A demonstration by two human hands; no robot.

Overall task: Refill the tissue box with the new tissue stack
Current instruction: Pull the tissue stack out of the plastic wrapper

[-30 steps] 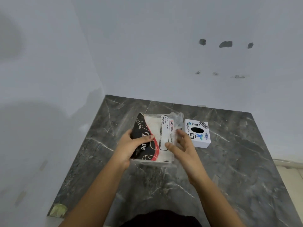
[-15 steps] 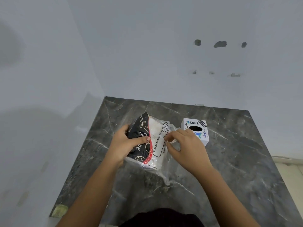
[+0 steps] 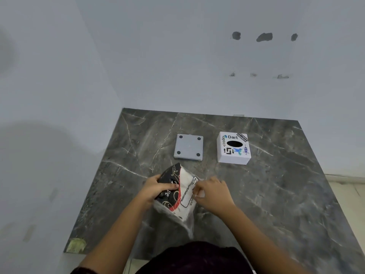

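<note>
Two hands are meeting low in the middle of the frame over a plastic-wrapped tissue pack (image 3: pixel 177 192), which is being held just above the dark marble table (image 3: pixel 276 204) and not lying flat on it. The left hand (image 3: pixel 156 191) is clamping the black-and-red printed end of the pack, thumb across the top face and the other digits hidden beneath, apparently steadying it against a pull from the other side. The right hand (image 3: pixel 214 192) is closing in a pinch on the clear wrapper at the white end, right beside the label; this is probably the start of tearing the film open, though no tear is showing yet. Loose clear film is trailing down from the pack toward the bottom edge of the frame.

Farther up the table, well apart from both hands, a grey square plate (image 3: pixel 188 146) with four dark round feet is lying face up; it is likely the removed base of the box, set aside so the new stack can go in from underneath. Just to its right, the white tissue box (image 3: pixel 233 148) is sitting upright with its dark oval slot facing up, stickers covering its top. The new tissues are therefore sitting wholly between the two hands, while the box is waiting beyond the right hand, toward the upper right.
</note>
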